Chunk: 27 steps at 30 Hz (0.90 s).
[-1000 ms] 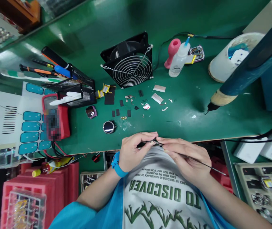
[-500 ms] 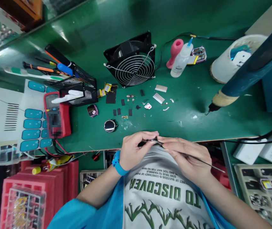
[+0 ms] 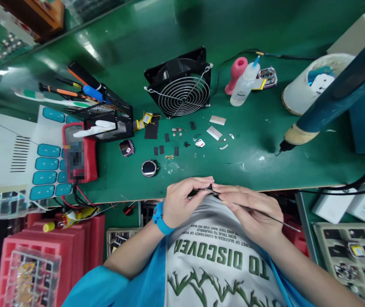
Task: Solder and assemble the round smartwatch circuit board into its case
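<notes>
Your left hand point(image 3: 182, 200) pinches a small dark part point(image 3: 205, 189) between thumb and fingertips, held just off the near edge of the green counter point(image 3: 249, 140), above your printed white shirt point(image 3: 214, 256). Your right hand point(image 3: 249, 211) is clenched on thin metal tweezers point(image 3: 265, 215), whose tips meet the part where the two hands touch. Both grips look the same as half a second ago; neither hand has shifted against the other. What differs is the view: everything on the counter sits slightly lower and further right in the frame than before, so your head has moved, not the things. The round silver watch body point(image 3: 149, 168) lies on the counter near your left hand, with scattered small black pieces point(image 3: 166, 145) beyond it and the black square fan with wire guard point(image 3: 179, 83) further back. The red multimeter point(image 3: 79, 153) rests well to the left.
</notes>
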{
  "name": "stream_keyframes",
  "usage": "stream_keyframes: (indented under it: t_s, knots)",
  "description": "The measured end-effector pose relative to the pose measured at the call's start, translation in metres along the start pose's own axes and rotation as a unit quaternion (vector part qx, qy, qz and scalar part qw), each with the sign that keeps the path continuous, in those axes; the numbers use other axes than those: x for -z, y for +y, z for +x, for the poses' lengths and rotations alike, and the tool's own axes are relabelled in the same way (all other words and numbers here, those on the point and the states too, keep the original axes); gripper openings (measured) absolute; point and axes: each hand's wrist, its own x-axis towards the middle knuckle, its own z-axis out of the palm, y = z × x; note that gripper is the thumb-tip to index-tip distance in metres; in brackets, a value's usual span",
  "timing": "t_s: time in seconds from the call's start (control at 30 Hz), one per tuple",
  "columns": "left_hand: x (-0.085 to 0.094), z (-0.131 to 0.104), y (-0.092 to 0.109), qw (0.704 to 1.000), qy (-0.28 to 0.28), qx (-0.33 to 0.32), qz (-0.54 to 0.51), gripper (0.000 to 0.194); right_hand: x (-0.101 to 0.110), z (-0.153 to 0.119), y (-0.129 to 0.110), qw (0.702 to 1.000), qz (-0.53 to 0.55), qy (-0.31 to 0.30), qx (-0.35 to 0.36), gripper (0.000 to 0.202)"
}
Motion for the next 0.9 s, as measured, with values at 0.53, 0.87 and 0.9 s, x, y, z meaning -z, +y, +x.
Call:
stream_keyframes:
  t_s: [0.53,0.87,0.9]
  knots:
    - [0.0007,0.0021,0.0011,1.0,-0.002,0.003,0.003,0.009,-0.005,-0.002,-0.0002,1.0,-0.017,0.019,0.012,0.026]
    - [0.0015,0.0015,0.0001,1.0,0.001,-0.005,0.006,0.011,-0.0038,-0.0024,-0.0007,1.0,-0.016,0.018,0.016,0.027]
    - [0.0015,0.0015,0.0,1.0,0.001,-0.006,0.005,0.011,-0.0036,-0.002,-0.0009,1.0,-0.016,0.019,0.014,0.027]
